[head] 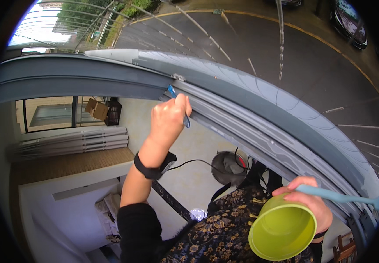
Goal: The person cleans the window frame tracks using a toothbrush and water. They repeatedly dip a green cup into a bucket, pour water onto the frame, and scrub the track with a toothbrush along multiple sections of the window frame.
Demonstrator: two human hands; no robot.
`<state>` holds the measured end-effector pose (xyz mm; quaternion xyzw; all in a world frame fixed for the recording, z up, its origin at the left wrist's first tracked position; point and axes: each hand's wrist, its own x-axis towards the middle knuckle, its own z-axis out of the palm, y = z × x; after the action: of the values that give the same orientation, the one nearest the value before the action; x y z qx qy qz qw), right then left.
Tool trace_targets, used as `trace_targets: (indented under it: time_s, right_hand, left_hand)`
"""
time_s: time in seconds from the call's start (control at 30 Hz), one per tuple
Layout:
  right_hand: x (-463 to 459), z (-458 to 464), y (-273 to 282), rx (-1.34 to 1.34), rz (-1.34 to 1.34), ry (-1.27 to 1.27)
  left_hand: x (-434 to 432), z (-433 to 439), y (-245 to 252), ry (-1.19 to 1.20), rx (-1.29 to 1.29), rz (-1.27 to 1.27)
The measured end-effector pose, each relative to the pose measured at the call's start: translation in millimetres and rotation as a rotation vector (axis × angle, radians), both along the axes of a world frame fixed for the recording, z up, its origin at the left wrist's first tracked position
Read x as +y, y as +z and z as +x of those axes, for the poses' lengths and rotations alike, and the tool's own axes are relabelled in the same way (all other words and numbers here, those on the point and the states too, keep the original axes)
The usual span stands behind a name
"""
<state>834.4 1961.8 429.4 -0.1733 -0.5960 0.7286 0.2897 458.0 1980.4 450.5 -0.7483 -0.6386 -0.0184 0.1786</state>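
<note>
My left hand is closed around a blue toothbrush. The brush's head meets the corner where the grey metal window sash joins the sliding window track. Most of the handle is hidden in my fist. Low on the right, my right hand grips a lime-green plastic cup, tilted so that its mouth faces me; I make out nothing inside. The same hand also holds a light-blue handled brush, pointing right across the track. Its head is partly cut off by the view's dark rim.
Outside the sill are metal security bars above a paved yard with a parked car. Indoors, a bucket with a grey cloth stands on the floor below the track. A black cable runs from my left wristband.
</note>
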Motion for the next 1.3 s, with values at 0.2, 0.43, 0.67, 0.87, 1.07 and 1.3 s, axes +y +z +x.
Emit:
trace_targets:
  time_s: [0.2, 0.43, 0.67, 0.87, 1.07, 1.3]
  right_hand:
    - [1, 1, 2, -0.028, 0.006, 0.024]
    - [3, 0, 0, -0.034, 0.064, 0.032]
    - [5, -1, -3, 0.002, 0.052, 0.055]
    - [2, 0, -4, 0.007, 0.02, 0.051]
    - [0, -2, -15, 0.078, 0.024, 0.047]
    - [0, 4, -22, 0.128, 0.016, 0.133]
  left_hand:
    - [-34, 19, -5, -0.134, -0.094, -0.032]
    - [-26, -4, 7, 0.099, 0.076, -0.016]
    - [-40, -12, -1, -0.082, 0.016, 0.056]
    - [-25, -14, 2, 0.034, 0.031, -0.088]
    - [-33, 46, 22, -0.171, -0.084, -0.149]
    - [-14, 28, 25, -0.187, -0.147, -0.205]
